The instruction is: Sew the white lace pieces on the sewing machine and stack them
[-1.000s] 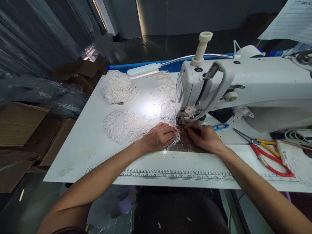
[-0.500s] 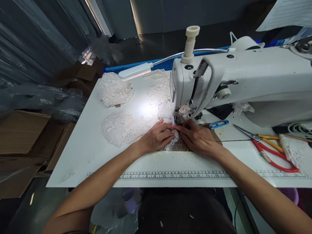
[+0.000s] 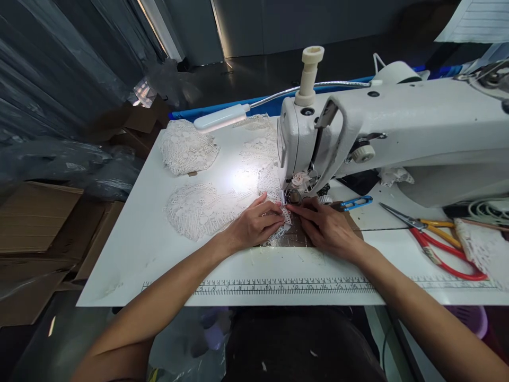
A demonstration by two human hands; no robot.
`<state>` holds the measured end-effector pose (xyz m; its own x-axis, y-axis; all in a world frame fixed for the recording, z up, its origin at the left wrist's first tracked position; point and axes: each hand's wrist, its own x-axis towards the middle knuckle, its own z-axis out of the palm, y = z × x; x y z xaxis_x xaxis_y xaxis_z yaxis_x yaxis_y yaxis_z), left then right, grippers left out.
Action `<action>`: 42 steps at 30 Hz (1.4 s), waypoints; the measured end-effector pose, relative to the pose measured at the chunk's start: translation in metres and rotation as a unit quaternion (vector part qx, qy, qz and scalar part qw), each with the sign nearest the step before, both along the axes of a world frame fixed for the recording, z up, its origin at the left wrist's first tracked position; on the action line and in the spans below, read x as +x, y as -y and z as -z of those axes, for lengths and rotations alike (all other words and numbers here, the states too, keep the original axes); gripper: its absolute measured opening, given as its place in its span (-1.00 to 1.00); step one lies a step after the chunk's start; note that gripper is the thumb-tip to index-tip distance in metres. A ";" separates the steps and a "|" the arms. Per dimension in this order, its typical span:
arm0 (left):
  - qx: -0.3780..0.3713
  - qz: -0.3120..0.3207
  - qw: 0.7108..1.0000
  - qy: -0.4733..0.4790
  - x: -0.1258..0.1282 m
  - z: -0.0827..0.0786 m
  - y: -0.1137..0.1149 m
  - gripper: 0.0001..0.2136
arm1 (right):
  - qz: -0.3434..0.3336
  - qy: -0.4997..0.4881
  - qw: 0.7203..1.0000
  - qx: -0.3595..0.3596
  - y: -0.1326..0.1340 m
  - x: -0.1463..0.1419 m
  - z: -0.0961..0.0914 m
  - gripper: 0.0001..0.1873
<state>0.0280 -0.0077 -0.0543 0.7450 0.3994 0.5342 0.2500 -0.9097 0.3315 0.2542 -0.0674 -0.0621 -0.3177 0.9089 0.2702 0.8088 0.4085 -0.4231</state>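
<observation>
A white lace piece (image 3: 199, 209) lies on the white sewing table (image 3: 131, 249), and its right end reaches under the presser foot (image 3: 288, 197) of the white sewing machine (image 3: 397, 127). My left hand (image 3: 254, 225) rests on that end, fingers curled and pinching the lace edge just in front of the foot. My right hand (image 3: 326, 225) lies on the brown needle-plate area. Its fingertips are closed on the same lace edge from the right, touching my left fingertips.
A second lace piece (image 3: 186, 146) and more lace (image 3: 258, 143) lie at the back under a gooseneck lamp (image 3: 220, 118). Blue thread snips (image 3: 353, 202), red and yellow scissors (image 3: 433, 239) and lace scraps (image 3: 483, 249) sit to the right. A printed ruler (image 3: 278, 286) runs along the front edge.
My right hand slid left from the plate to meet my left hand at the presser foot. Both hands now sit a little closer to the needle. The view shifted slightly.
</observation>
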 end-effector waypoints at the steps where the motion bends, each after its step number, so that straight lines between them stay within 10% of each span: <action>1: -0.002 0.000 1.000 -0.001 0.000 0.000 0.000 -0.92 | 0.001 -0.003 1.000 -0.002 0.000 0.000 0.000 -0.57; 19: -0.018 -0.011 1.000 -0.006 -0.001 0.003 0.002 -0.88 | -0.013 -0.077 0.997 -0.001 0.000 0.007 0.000 -0.57; 42: 0.075 -0.072 0.993 -0.061 0.000 -0.005 0.000 -0.86 | -0.077 0.056 0.993 0.065 0.006 -0.002 -0.006 -0.63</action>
<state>0.0283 -0.0080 -0.0496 0.7493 0.4286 0.5048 0.4107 -0.8988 0.1535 0.2521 -0.0731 -0.0566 -0.4844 0.8069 0.3381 0.7717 0.5762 -0.2692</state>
